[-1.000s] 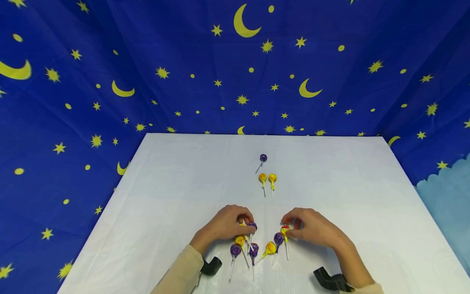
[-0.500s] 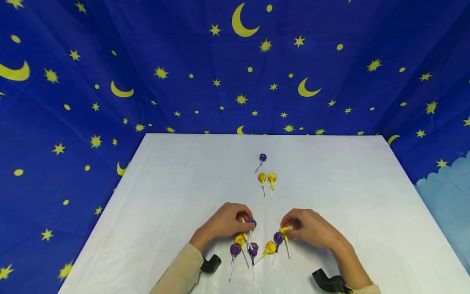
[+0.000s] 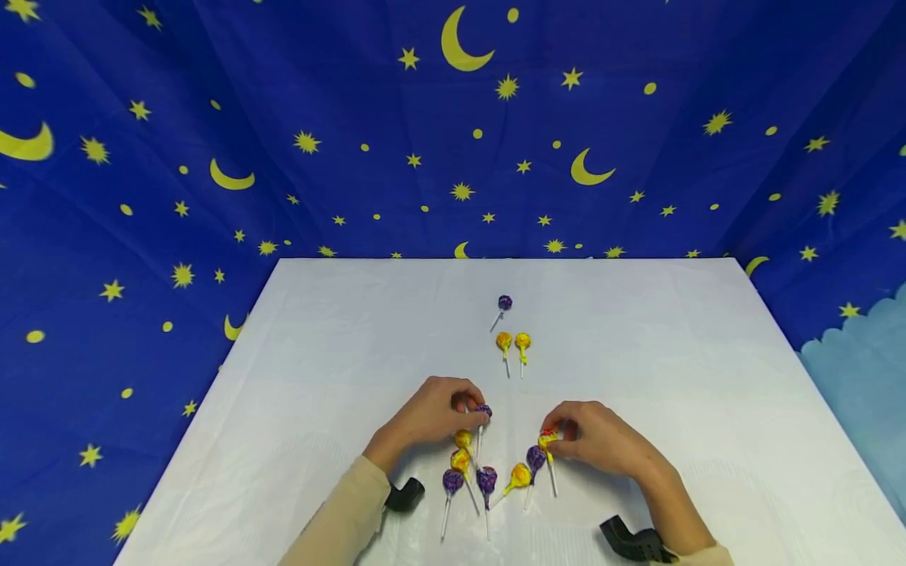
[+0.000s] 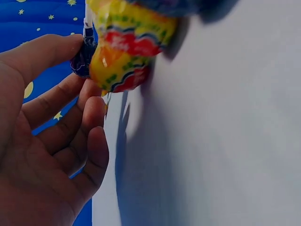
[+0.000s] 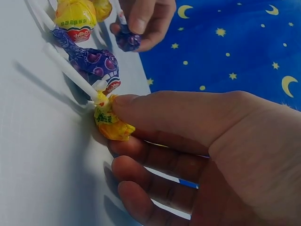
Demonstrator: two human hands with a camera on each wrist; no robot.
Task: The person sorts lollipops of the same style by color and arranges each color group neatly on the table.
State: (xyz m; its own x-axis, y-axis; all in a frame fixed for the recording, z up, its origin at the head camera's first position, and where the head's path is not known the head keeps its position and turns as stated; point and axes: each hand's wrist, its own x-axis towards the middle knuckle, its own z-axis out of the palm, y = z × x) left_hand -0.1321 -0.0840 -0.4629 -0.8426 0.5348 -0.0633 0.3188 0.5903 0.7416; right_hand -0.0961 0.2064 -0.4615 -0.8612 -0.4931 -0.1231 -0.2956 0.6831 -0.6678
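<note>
My left hand (image 3: 433, 410) pinches a purple-wrapped lollipop (image 3: 484, 411) between thumb and forefinger, its white stick toward me. In the left wrist view, yellow lollipops (image 4: 120, 73) lie right beside that purple one. With thumb and fingertips my right hand (image 3: 598, 437) pinches a yellow lollipop (image 5: 113, 120) by its wrapped head, which is red on top in the head view. A purple lollipop (image 3: 535, 458) and a yellow lollipop (image 3: 520, 475) lie just left of it. Below my left hand are two yellow lollipops (image 3: 461, 460) and two purple lollipops (image 3: 486, 479), close together.
Farther back on the white table (image 3: 340, 330), two yellow lollipops (image 3: 523, 342) lie side by side, with one purple lollipop (image 3: 504, 303) behind them. A dark blue cloth (image 3: 396, 94) with yellow moons and stars hangs around the table's back and sides.
My left hand has moved away from me with the purple lollipop, leaving a yellow lollipop in fuller view behind it. My right hand has barely shifted and still holds its yellow lollipop.
</note>
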